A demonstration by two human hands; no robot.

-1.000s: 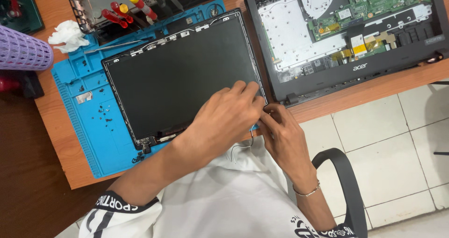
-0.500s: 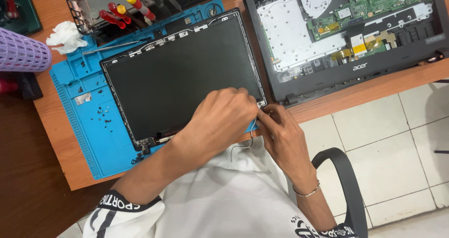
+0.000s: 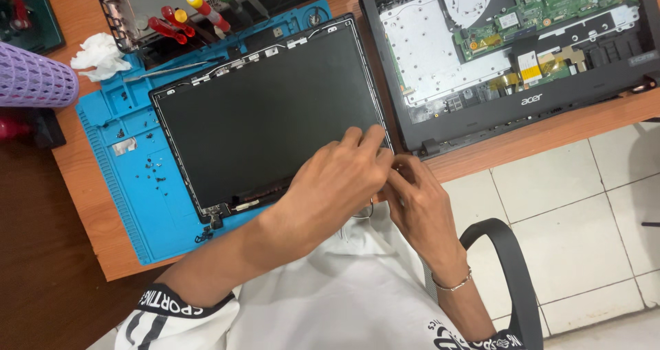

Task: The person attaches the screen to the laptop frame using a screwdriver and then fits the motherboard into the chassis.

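Note:
A black laptop screen panel (image 3: 268, 113) lies flat on a blue work mat (image 3: 137, 185), with thin cables running along its frame. Both hands meet at the panel's near right corner. My left hand (image 3: 337, 178) covers that corner with its fingers curled over the edge. My right hand (image 3: 419, 199), with a thin bracelet at the wrist, pinches the same corner from the right. The corner itself is hidden under the fingers.
An opened laptop base (image 3: 509, 54) with bare circuit boards lies at the right on the wooden table (image 3: 82, 185). Screwdrivers (image 3: 185, 16), crumpled tissue (image 3: 100, 51) and a purple basket (image 3: 34, 75) sit at the back left. Small screws (image 3: 148, 164) dot the mat. A black chair arm (image 3: 509, 267) is below.
Both hands stay at the panel's near right corner. My left hand's fingers have shifted slightly along the edge; the panel has not visibly moved.

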